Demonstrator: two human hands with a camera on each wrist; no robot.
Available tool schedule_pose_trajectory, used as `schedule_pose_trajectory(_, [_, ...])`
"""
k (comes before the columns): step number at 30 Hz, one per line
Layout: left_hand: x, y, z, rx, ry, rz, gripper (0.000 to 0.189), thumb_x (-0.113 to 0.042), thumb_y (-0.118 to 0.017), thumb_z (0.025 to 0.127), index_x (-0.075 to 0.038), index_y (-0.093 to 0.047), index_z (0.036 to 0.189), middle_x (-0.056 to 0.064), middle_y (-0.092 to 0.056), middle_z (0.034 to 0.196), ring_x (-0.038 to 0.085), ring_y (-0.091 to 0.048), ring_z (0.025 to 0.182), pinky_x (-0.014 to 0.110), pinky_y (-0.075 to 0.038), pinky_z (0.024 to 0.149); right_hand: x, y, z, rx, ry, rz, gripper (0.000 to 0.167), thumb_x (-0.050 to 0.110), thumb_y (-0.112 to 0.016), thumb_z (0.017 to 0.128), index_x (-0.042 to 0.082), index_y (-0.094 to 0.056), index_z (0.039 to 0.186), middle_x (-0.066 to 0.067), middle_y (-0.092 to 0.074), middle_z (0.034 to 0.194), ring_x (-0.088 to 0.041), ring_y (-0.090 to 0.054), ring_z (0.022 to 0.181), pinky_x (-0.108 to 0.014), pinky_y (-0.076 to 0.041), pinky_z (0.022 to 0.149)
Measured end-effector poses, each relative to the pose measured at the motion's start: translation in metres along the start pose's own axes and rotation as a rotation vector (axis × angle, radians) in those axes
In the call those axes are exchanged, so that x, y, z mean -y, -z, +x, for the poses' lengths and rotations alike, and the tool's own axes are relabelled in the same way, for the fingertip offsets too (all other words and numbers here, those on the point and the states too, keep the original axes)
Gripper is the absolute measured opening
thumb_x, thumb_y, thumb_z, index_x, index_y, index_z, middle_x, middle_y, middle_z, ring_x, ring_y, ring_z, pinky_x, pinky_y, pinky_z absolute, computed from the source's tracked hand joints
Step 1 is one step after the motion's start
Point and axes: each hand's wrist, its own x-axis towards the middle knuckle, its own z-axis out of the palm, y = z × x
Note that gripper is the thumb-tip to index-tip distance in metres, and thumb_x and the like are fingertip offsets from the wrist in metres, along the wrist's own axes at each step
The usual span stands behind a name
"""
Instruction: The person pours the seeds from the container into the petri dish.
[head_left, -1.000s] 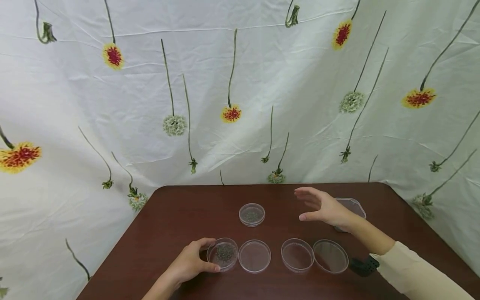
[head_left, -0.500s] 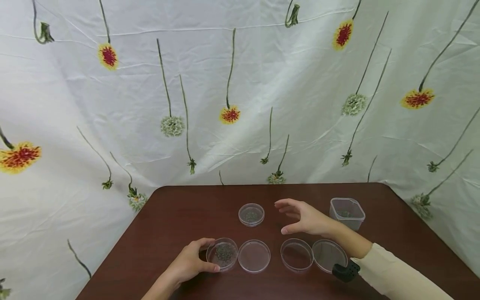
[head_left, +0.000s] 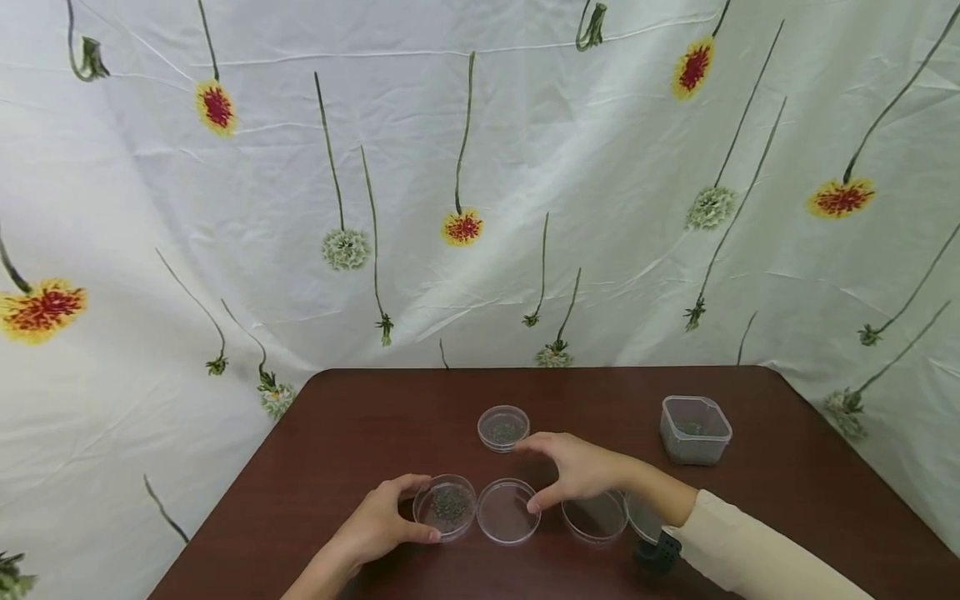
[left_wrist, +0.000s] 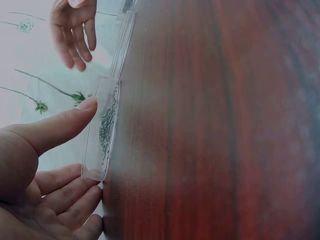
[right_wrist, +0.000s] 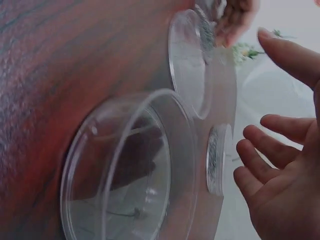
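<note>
My left hand (head_left: 382,518) holds the side of a clear petri dish (head_left: 450,507) with dark granules in it, thumb on the near edge and fingers at the far side. In the left wrist view the granules (left_wrist: 106,125) lie heaped inside the dish. A shallow clear dish or lid (head_left: 501,518) lies just right of it. Over that piece, my right hand (head_left: 581,468) hovers with fingers spread and nothing in its grasp. The right wrist view shows those fingers (right_wrist: 270,147) apart from the dishes.
Behind stands a covered-looking petri dish (head_left: 503,427) with granules. Further right, a clear dish (head_left: 595,521) and another shallow piece (head_left: 643,517) are partly hidden by the right arm. A translucent tub (head_left: 693,446) with some granules stands at the right of the brown table (head_left: 375,417).
My right hand has moved left and nearer, from beside the tub to above the shallow piece. The tub is now uncovered to view. My left hand stays on its dish.
</note>
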Motion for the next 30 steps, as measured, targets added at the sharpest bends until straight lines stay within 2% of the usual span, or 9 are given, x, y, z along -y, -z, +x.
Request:
schedule_pose_trajectory(2, [0.0,0.0,-0.001,-0.003,0.004,-0.003,0.084,-0.022,-0.097,0.071,0.002,-0.057,0.141,0.02,-0.06,0.139,0.048,-0.049,0.132,0.066,-0.04,0.104,0.003,-0.003,0.004,0.035,-0.008,-0.069,0.087,0.043,-0.084,0.087,-0.003,-0.047,0.15,-0.014,-0.053,0.148,-0.026,-0.049,0.137,-0.042,-0.041,0.112])
schedule_pose_trajectory(12, [-0.002,-0.002,-0.002,-0.013,0.013,-0.005,0.083,-0.02,-0.098,0.07,0.002,-0.059,0.14,0.019,-0.06,0.139,0.048,-0.048,0.132,0.066,-0.039,0.104,0.013,-0.013,0.018,0.144,-0.054,-0.185,0.101,0.041,-0.094,0.075,-0.006,-0.046,0.15,-0.013,-0.051,0.148,-0.023,-0.047,0.137,-0.037,-0.039,0.113])
schedule_pose_trajectory(18, [-0.003,-0.002,-0.001,-0.006,0.015,-0.011,0.083,-0.019,-0.097,0.071,0.002,-0.058,0.141,0.019,-0.06,0.139,0.048,-0.048,0.133,0.065,-0.039,0.104,0.014,-0.019,0.024,0.218,-0.111,-0.272,0.106,0.042,-0.099,0.068,-0.003,-0.048,0.15,-0.005,-0.05,0.138,-0.015,-0.048,0.127,-0.028,-0.044,0.104])
schedule_pose_trajectory(24, [-0.006,-0.003,-0.002,-0.014,0.008,-0.013,0.082,-0.018,-0.097,0.07,0.002,-0.059,0.14,0.018,-0.06,0.139,0.046,-0.049,0.132,0.065,-0.039,0.105,0.012,-0.022,0.028,0.211,-0.113,-0.29,0.099,0.039,-0.1,0.067,0.0,-0.055,0.145,-0.001,-0.05,0.125,-0.009,-0.05,0.113,-0.025,-0.048,0.096])
schedule_pose_trajectory(30, [-0.006,-0.003,-0.004,-0.022,0.008,-0.007,0.082,-0.019,-0.097,0.07,0.001,-0.059,0.14,0.018,-0.06,0.139,0.047,-0.049,0.132,0.066,-0.039,0.104,0.009,-0.02,0.03,0.175,-0.048,-0.239,0.089,0.041,-0.097,0.069,-0.001,-0.059,0.138,-0.001,-0.055,0.121,-0.009,-0.052,0.107,-0.025,-0.047,0.093])
